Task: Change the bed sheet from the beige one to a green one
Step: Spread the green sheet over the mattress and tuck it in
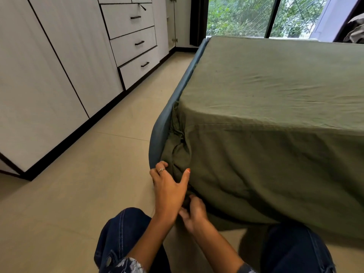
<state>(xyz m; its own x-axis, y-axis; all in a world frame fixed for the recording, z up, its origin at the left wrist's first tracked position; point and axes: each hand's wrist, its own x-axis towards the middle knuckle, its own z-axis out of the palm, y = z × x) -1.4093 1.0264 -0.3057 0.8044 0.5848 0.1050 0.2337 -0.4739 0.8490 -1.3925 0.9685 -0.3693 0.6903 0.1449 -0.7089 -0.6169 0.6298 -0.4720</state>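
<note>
- The green sheet (275, 91) covers the top of the bed and hangs down over its near end, with light wrinkles across the flat top.
- At the near left corner of the bed the sheet is bunched into folds, tucked inside the blue bed frame (157, 133) that curves round that corner.
- The left hand (169, 191) is at this corner, its fingers curled over the gathered cloth beside the frame edge and its thumb stretched out against the sheet; a ring sits on one finger.
- The right hand (194, 214) is just below and beside the left, low on the hanging sheet, with fingers curled into the cloth; it is blurred, so the exact grip cannot be told.
- The two hands touch or nearly touch at the wrist of the left.
- The person's knees in dark jeans (122, 229) show at the bottom of the view.
- White drawers (136, 44) with black handles line the wall on the left, across a strip of pale tiled floor (78, 194).
- A window (242, 14) with green leaves behind it stands beyond the far end of the bed.
</note>
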